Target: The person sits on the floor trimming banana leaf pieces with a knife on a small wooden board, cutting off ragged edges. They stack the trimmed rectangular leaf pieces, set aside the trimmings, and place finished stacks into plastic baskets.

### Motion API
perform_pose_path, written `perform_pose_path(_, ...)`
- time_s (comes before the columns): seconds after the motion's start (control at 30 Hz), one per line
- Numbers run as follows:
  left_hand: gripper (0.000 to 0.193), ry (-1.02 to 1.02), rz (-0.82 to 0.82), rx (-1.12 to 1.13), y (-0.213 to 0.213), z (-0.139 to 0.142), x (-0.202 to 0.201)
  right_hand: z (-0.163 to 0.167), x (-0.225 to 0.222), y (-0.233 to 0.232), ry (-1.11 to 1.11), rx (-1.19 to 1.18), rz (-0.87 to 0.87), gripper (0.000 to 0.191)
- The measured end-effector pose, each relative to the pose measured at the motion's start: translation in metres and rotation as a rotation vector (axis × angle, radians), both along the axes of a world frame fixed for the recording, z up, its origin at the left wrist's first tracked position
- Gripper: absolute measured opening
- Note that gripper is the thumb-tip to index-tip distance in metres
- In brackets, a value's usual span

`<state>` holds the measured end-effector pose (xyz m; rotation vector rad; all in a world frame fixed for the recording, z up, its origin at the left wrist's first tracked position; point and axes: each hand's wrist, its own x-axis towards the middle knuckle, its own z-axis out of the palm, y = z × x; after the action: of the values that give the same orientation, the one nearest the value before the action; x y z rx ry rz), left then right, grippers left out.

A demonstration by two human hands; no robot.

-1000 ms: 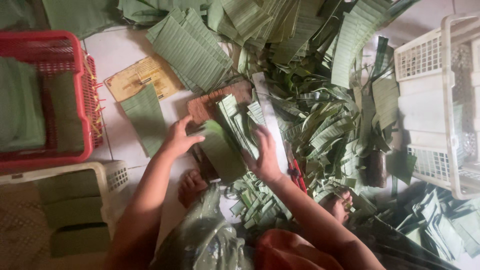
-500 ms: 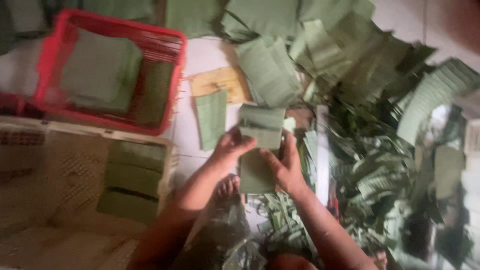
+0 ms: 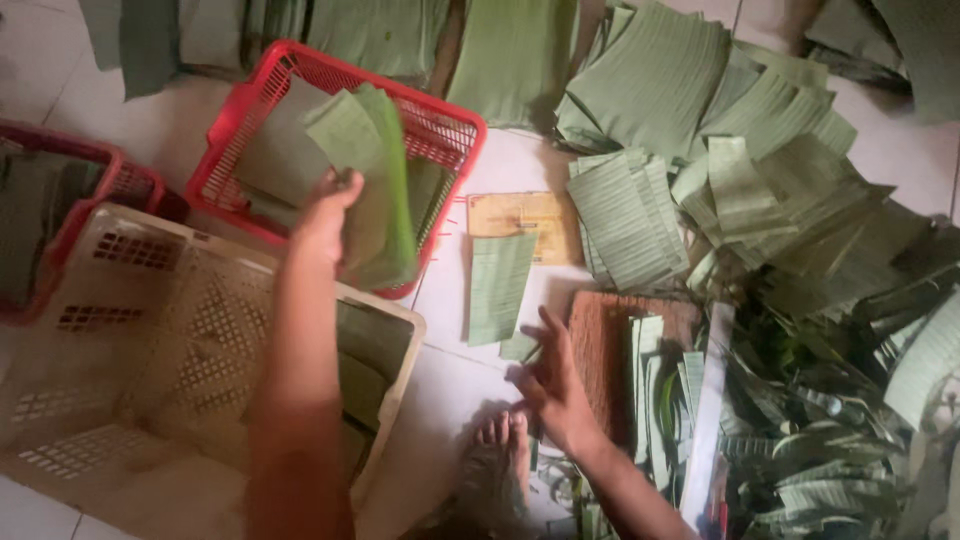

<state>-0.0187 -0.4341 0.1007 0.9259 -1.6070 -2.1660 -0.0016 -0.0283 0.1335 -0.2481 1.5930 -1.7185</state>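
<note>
Above red basket (image 3: pixel 300 90), leaves (image 3: pixel 375 180) in left hand (image 3: pixel 325 215)

Soft, even daylight falling across floor (image 3: pixel 500 160); no glare showing. Left hand (image 3: pixel 325 215) and beige basket (image 3: pixel 150 330) blurring with motion. Lower right leaf pile (image 3: pixel 820 430) sitting dimmer, shadows staying faint.

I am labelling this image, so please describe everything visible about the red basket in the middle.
The red basket is rectangular plastic with lattice walls and a thick rim. It sits slightly askew on the white tiled floor, against a beige basket. Flat green leaf pieces lie inside. The left hand holds a leaf stack over it.
</note>
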Motion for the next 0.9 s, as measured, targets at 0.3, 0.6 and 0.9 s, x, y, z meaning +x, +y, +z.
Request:
perform_pose_path(0.3,0.077,-0.778,-0.275,-0.351,-0.027,-0.035,-0.034,-0.099,0.023,0.030,0.098,0.075,0.159,0.091)
perform_pose_path(0.6,0.080,-0.756,-0.361,-0.697,-0.023,-0.058,-0.056,-0.100,0.020,0.029,0.003,0.479,0.236,0.088)
perform_pose_path(0.9,0.056,-0.584,-0.542,-0.537,0.001,-0.070,-0.061,-0.103,0.028,0.032,0.129,0.475,0.268,0.085)
